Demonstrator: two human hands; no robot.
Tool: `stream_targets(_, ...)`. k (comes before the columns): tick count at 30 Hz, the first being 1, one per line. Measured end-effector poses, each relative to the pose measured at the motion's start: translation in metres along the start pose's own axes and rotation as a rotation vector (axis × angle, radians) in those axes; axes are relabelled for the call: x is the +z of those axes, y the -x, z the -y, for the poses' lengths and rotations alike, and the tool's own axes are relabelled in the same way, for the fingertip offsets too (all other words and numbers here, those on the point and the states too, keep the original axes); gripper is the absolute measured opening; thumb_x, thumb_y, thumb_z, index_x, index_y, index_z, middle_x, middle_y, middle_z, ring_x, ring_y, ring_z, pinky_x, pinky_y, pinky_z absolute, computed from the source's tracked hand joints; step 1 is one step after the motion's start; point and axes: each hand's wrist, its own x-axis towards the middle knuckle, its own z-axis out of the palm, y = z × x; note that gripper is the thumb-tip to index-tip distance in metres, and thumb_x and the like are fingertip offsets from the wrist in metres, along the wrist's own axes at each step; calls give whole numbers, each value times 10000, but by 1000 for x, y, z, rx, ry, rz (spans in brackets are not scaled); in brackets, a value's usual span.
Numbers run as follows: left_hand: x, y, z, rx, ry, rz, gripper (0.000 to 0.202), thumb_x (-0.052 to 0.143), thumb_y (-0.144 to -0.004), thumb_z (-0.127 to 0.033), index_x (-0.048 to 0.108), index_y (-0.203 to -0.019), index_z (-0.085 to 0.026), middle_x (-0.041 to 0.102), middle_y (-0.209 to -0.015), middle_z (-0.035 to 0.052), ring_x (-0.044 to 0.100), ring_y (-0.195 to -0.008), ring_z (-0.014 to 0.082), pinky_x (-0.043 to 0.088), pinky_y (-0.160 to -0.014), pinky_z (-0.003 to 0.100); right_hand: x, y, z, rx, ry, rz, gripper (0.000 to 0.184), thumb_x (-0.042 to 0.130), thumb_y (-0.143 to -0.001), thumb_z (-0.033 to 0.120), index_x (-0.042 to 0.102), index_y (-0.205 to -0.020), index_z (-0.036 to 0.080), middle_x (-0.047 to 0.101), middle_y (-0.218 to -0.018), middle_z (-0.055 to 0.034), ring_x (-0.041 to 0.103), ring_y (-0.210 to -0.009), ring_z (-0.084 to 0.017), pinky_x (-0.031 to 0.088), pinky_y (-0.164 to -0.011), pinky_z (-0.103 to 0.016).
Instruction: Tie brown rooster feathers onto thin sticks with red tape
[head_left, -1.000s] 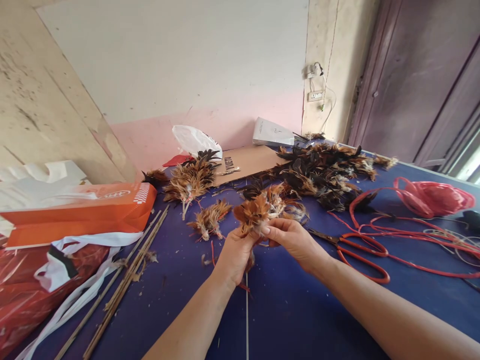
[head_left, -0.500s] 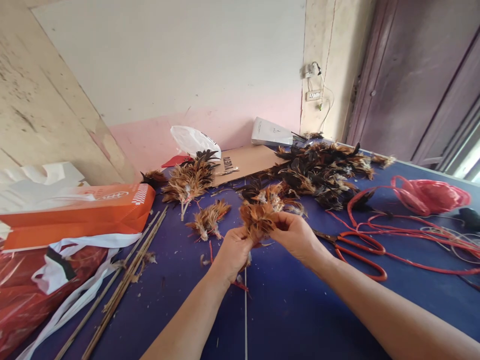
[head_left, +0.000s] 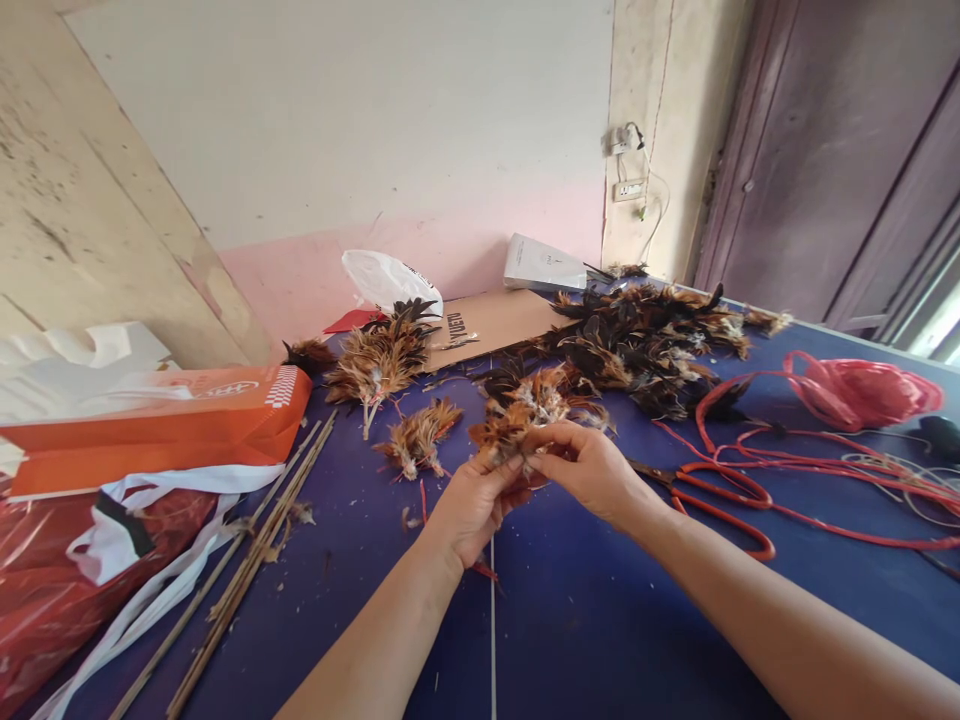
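Note:
Over the blue table [head_left: 585,620], my left hand [head_left: 472,505] and my right hand [head_left: 592,470] meet on a small bunch of brown and orange feathers [head_left: 499,437]. Both hands are closed, pinching the bunch at its base from either side. The feather tips fan up and to the left. A thin stick [head_left: 493,620] runs from under my left hand toward me. A smaller tied feather bunch [head_left: 420,437] lies just left of my hands.
Red-handled scissors [head_left: 720,497] and red cord [head_left: 817,480] lie right of my hands, a pink bag [head_left: 862,392] beyond. A heap of dark feathers [head_left: 645,340] and cardboard [head_left: 495,320] sit at the back. Thin sticks [head_left: 247,560], an orange bag [head_left: 165,425] and plastic bags are on the left.
My hands have turned the feather bunch, so it now leans left and sits lower than before. My right hand's fingers have shifted along its base. Nothing else on the table has moved.

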Motion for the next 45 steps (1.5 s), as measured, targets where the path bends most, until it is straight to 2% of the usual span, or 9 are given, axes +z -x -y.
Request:
stream_targets(3,1,0,-2,-15,148,-68,138,680,-658,-191,663,-784,-137,676,-773,55,613,-743,146,454,-654,233,2,3,2,-83,129,-91,158,589,-686,270,627,-818,191,591,-704,-13,502,-588,-120,417,-548,-243)
stream_targets(7,2,0,-3,-5,231,-78,107,652,-686,-171,661,-784,-129,670,-849,69,599,-757,133,461,-695,242,6,7,3,-234,198,-81,61,596,-698,246,597,-673,190,597,-761,-28,524,-652,-131,420,-610,-251)
stream_targets(14,3,2,0,-26,268,-25,107,659,-679,-162,657,-781,-129,667,-810,51,595,-718,122,463,-719,258,7,9,0,-342,393,-79,45,571,-728,190,593,-689,196,573,-703,-11,508,-640,-128,384,-626,-248)
stream_targets(27,0,0,2,-79,336,-28,69,648,-686,-134,643,-755,-127,661,-758,34,589,-670,111,467,-695,263,4,11,5,-466,529,-35,84,545,-776,215,610,-730,187,580,-724,-16,514,-709,-131,347,-717,-270)
stream_targets(32,3,1,2,-41,276,-18,78,662,-677,-154,653,-751,-130,664,-755,39,589,-692,118,461,-688,262,5,9,2,-412,495,-72,99,553,-753,188,567,-655,180,556,-678,-2,492,-652,-118,358,-677,-254)
stream_targets(36,4,2,2,8,163,-31,124,673,-671,-200,664,-766,-120,669,-770,57,591,-730,133,452,-705,266,5,7,0,-307,416,-83,109,589,-705,197,529,-615,178,546,-648,7,477,-600,-110,364,-599,-235)
stream_targets(42,3,1,0,31,88,-82,205,693,-644,-247,675,-814,-134,681,-824,70,604,-748,143,442,-659,236,-2,3,2,-40,153,23,191,594,-692,350,560,-680,162,520,-585,24,428,-523,-89,342,-484,-202)
stream_targets(45,4,1,-1,19,84,-65,234,694,-643,-243,675,-851,-138,675,-896,85,610,-807,167,441,-649,230,-6,2,5,18,57,59,272,521,-739,412,544,-668,151,446,-538,39,364,-486,-73,296,-446,-196)
